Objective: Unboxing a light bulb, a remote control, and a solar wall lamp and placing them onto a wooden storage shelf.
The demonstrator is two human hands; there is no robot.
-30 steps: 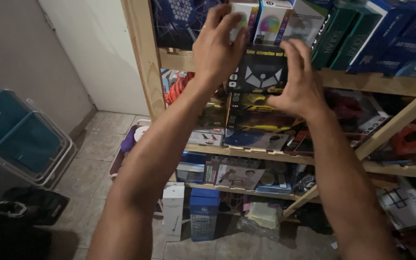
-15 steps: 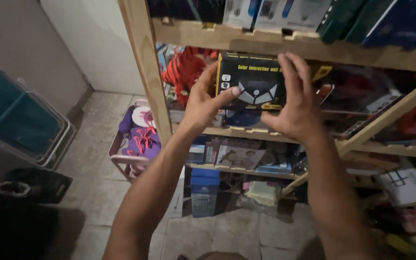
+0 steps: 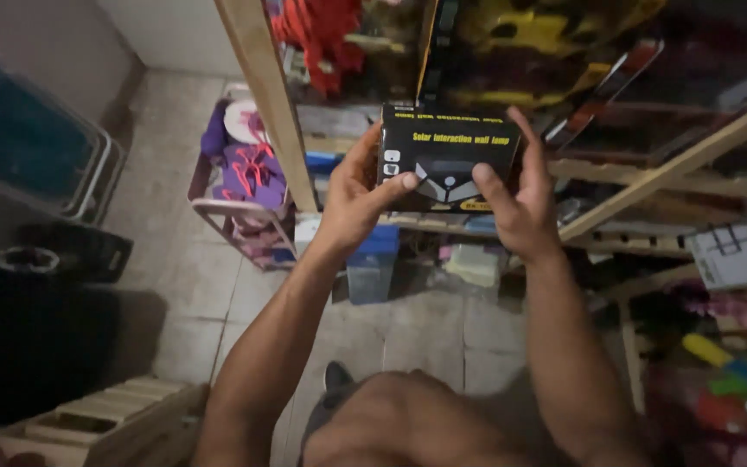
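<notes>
Both hands hold a flat black box with yellow print and a picture of a small lamp [image 3: 447, 156], in front of a wooden shelf unit [image 3: 265, 95]. My left hand [image 3: 358, 195] grips the box's left edge, thumb across its front. At the right edge sits my right hand [image 3: 519, 201], fingers up the side and thumb on the front. The box is held away from the shelves, at chest height, facing me.
The shelves carry many packaged goods in black, yellow and red. A pink wire rack of sandals [image 3: 239, 177] stands on the tiled floor at the left. A blue box [image 3: 373, 259] sits under the shelf. A wooden crate [image 3: 105, 419] is at bottom left, a clipboard-like pad [image 3: 737, 255] at right.
The hands took the black box off the upper shelf area and brought it down and toward me. The view has tilted down toward the floor.
</notes>
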